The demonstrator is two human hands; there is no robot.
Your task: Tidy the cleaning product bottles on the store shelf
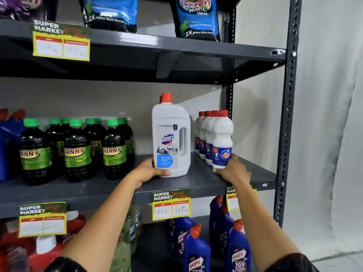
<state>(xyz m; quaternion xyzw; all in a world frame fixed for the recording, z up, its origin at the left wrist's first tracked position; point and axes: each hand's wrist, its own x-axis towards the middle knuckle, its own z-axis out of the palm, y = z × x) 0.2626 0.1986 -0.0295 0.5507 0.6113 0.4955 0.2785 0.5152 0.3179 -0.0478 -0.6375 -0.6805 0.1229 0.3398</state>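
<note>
Mid-frame, left hand (152, 170) grips the Domex jug (170, 138), right hand (232, 170) grips the front Rin bottle (222, 140); next, square both along the shelf (245, 174) edge.

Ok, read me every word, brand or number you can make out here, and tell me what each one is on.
"Domex": tall white bottle under the left hand.
"Rin": front small white bottle at the right hand.
"SUNNY": dark green-capped bottles.
"SUPER MARKET", "333", "165": middle price tag.
"HARPIC": blue bottles.
"2X", "MATIC liquid": blue pouches.
Other price tags' figures: too blurred.
</note>
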